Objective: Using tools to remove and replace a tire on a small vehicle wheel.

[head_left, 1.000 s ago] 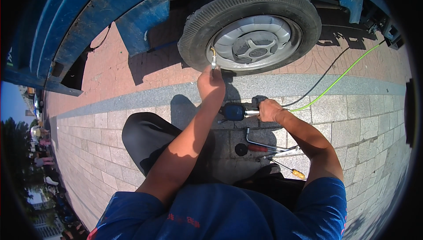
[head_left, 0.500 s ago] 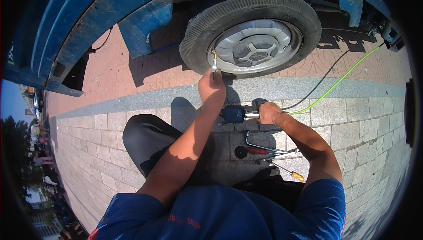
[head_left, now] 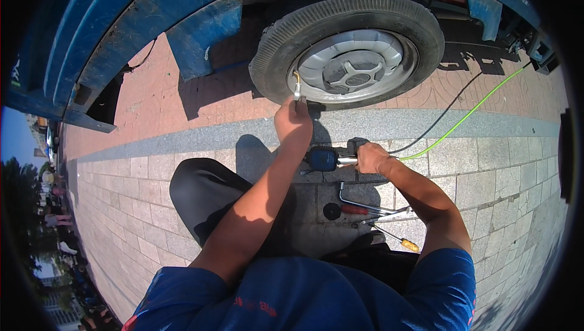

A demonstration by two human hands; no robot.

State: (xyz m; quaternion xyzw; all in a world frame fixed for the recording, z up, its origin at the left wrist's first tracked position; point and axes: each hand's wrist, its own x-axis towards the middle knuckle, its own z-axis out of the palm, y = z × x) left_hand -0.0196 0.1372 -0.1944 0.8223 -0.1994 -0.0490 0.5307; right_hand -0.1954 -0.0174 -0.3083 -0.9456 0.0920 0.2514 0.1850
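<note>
My left hand (head_left: 293, 119) is closed round a silver air chuck (head_left: 297, 92), which meets the brass valve stem (head_left: 296, 77) at the wheel's lower left rim. The black tire (head_left: 277, 51) with its silver hub (head_left: 351, 66) sits under a blue vehicle. My right hand (head_left: 371, 158) grips the silver handle of a tire inflator gun with a dark blue gauge (head_left: 322, 158). A bright green air hose (head_left: 465, 112) runs from behind that hand to the upper right. The hose between gauge and chuck is mostly hidden by my left forearm.
On the paving below the gauge lie a bent metal wrench (head_left: 359, 205), a red-handled tool (head_left: 353, 209), a yellow-handled screwdriver (head_left: 409, 245) and a round black piece (head_left: 331, 210). Blue vehicle panels (head_left: 204, 36) overhang the far side. My bent knee (head_left: 201, 191) is at left.
The wheel and vehicle sit very slightly further right in the picture. Both hands keep their holds, and the chuck stays at the valve stem.
</note>
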